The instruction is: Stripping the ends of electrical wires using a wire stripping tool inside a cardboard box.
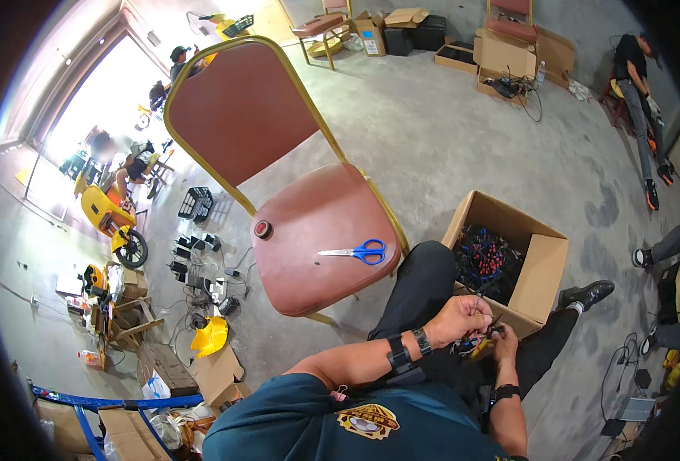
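Observation:
Over my lap, my left hand (460, 320) is closed in a pinch on a thin dark wire. Just beside it, my right hand (504, 343) closes around a small bundle of wires (478, 343) with coloured ends, partly hidden by the fingers. Close ahead of both hands stands an open cardboard box (543, 284) holding a tangle of black wires (487, 261) with red and blue tips. Blue-handled scissors (369, 251) lie on the seat of a reddish-brown chair (317, 223). A small round roll of tape (263, 229) rests near the seat's left edge.
Black adapters and cables (195, 265) spread over the floor left of the chair, near a black basket (195, 203) and a yellow scooter (105, 211). More cardboard boxes (501, 58) stand along the far wall. Another person (635, 84) is at the far right; others sit by the bright doorway.

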Motion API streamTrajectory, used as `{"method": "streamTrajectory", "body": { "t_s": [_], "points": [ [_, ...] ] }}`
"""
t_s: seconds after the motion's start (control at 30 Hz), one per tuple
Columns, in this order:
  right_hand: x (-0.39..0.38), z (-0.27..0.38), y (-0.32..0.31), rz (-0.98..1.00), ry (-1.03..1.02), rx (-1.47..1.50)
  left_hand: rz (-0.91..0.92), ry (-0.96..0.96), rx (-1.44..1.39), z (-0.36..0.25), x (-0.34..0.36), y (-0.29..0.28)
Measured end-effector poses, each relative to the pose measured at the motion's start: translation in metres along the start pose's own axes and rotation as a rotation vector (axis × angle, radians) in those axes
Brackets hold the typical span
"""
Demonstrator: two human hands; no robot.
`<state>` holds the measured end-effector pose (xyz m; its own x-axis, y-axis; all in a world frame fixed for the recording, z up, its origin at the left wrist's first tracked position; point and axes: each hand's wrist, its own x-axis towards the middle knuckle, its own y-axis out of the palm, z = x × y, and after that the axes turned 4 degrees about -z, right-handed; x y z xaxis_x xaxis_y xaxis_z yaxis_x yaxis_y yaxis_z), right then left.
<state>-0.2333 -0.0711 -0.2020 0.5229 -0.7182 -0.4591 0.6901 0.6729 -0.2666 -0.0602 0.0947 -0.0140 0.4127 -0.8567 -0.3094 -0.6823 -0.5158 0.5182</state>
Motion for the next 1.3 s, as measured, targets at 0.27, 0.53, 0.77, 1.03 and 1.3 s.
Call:
{"method": "streamTrajectory", "body": {
  "t_s": [0.27,0.53,0.77,1.03,1.3],
  "points": [
    [0.005,0.008,0.017,0.071,0.156,0.471,-0.012,-0.031,-0.066,0.008,-0.003,-0.002],
    [-0.021,0.024,0.027,0.298,0.105,0.331,-0.047,-0.011,-0.125,0.009,-0.001,-0.011],
    [-0.026,0.021,0.033,0.394,-0.161,-0.015,-0.055,0.016,-0.168,-0.014,0.005,0.014],
    [-0.029,0.033,0.042,0.464,-0.088,0.346,-0.113,0.129,-0.200,-0.045,0.016,0.051],
    [-0.029,0.028,0.040,0.291,-0.069,-0.018,-0.101,0.196,-0.245,-0.058,0.020,0.078]
  ]
}}
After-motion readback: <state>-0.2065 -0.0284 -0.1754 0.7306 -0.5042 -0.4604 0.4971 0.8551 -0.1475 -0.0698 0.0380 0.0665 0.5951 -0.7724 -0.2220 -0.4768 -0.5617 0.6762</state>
